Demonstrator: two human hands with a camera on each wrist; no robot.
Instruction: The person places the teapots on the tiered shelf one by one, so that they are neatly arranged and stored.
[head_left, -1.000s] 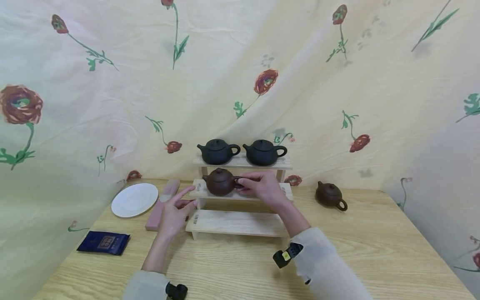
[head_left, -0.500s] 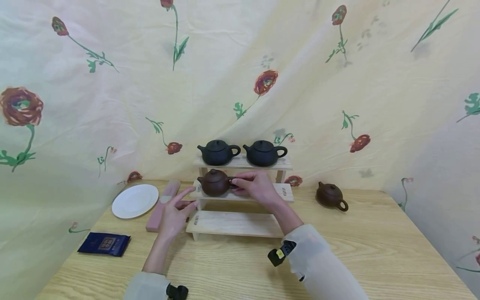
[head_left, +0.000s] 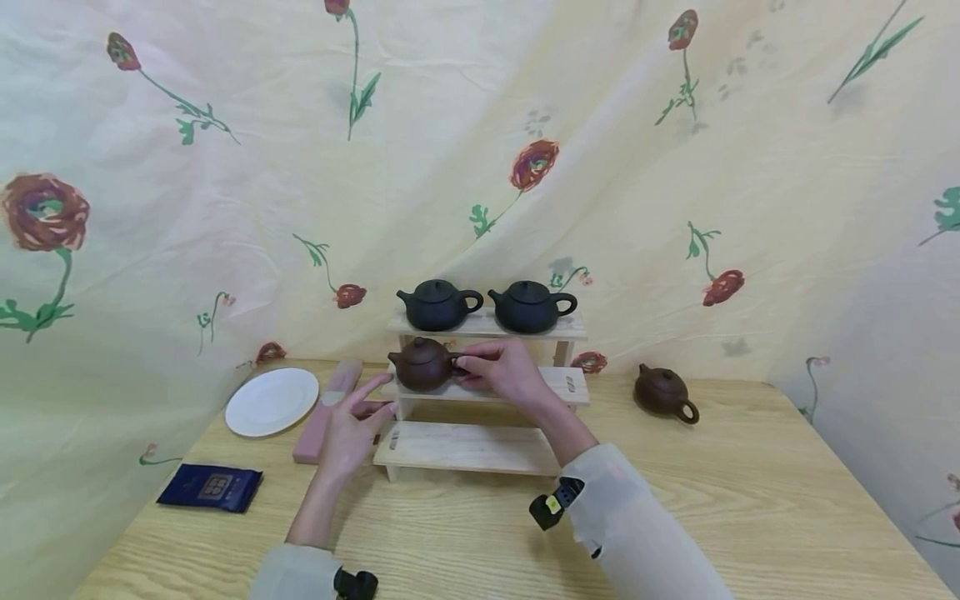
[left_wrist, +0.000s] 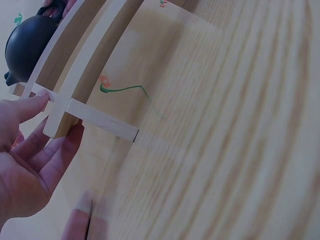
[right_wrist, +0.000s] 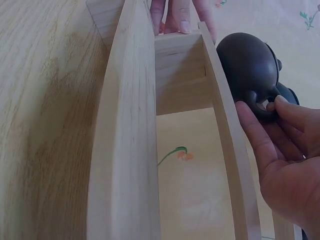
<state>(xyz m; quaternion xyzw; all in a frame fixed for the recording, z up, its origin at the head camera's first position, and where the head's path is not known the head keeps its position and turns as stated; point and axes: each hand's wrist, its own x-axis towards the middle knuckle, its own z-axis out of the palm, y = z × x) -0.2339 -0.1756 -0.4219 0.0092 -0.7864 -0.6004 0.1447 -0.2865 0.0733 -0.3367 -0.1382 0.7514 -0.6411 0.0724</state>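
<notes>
By its handle, the right hand [head_left: 504, 375] grips a dark brown teapot [head_left: 422, 367] at the left end of the middle tier of a pale wooden three-tier stand [head_left: 472, 446]. In the right wrist view, thumb and fingers close round the handle, and the teapot [right_wrist: 248, 62] sits at the shelf edge. The left hand [head_left: 351, 433] holds the stand's left end; in the left wrist view its thumb and curled fingers [left_wrist: 55, 155] lie around the boards' ends. Two black teapots [head_left: 437, 305] stand on the top tier. The lowest tier is bare.
Another brown teapot [head_left: 662, 392] sits on the wooden table [head_left: 720, 500] to the right. At left are a white plate [head_left: 272, 402], a long pink object [head_left: 311, 433] partly behind the left hand, and a dark blue packet [head_left: 210, 487]. A flowered cloth [head_left: 450, 167] hangs behind.
The right hand has moved the brown teapot leftward along the middle tier, towards its left end. The left hand has stayed at the stand's end.
</notes>
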